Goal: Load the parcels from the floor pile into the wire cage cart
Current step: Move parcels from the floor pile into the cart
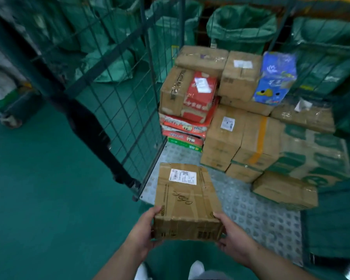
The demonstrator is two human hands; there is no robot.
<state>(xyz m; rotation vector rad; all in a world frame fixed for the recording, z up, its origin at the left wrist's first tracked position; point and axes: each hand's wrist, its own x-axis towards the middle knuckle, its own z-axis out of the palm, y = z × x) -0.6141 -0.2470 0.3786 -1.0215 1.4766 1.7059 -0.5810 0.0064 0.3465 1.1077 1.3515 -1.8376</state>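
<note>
One parcel (186, 197) held at the wire cage cart (257, 215).
Left hand (141, 233) and right hand (234, 241) hold its near corners, each grip closed on it; stacked boxes (240, 77) stand inside the cart.

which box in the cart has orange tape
The tall brown box standing just right of the white-labelled box; no other shows orange tape.
</note>
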